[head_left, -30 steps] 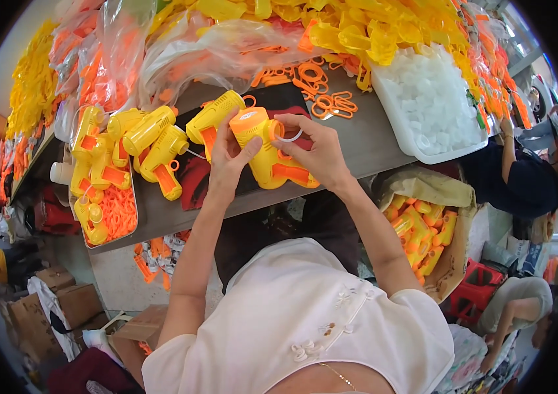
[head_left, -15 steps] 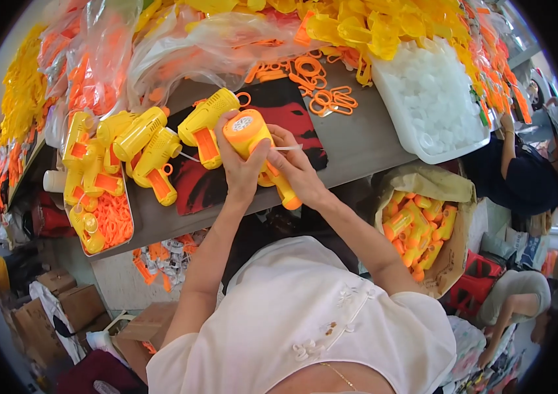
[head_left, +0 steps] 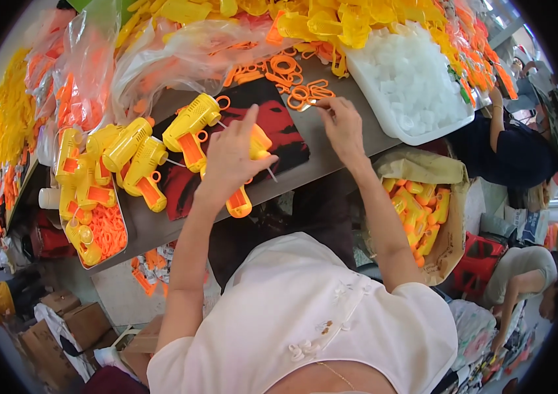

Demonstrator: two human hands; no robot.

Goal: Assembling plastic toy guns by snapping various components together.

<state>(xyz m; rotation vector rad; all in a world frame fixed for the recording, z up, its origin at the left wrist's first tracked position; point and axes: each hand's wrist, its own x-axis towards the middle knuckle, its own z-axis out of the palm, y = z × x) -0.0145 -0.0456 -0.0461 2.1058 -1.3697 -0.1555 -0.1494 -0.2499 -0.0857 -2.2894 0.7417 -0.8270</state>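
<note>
A yellow hair-dryer-shaped toy gun (head_left: 239, 205) with an orange front end lies at the near edge of the black-and-red cloth (head_left: 279, 125). Over its body is my left hand (head_left: 229, 157), fingers spread, covering much of it; a thin pale stick pokes out by the thumb. My right hand (head_left: 344, 131) reaches to the far side, thumb and forefinger brought together beside several orange ring-shaped parts (head_left: 298, 97). What its fingertips pinch, if anything, is too small to make out. Another yellow toy gun (head_left: 191, 121) rests left of my left hand, an orange ring at its rear.
More toy guns (head_left: 138, 154) lie at left, some over a tray of small orange parts (head_left: 109, 226). A white tub (head_left: 416, 131) of translucent pieces stands at right, above a sack (head_left: 453, 243) of yellow-orange toys. Bagged and loose yellow parts (head_left: 371, 20) line the back. Another person (head_left: 508, 144) sits far right.
My right hand has left the toy gun and moved forward to the orange rings. The toy gun has come down onto the cloth, further left, and my left hand has spread its fingers over it.
</note>
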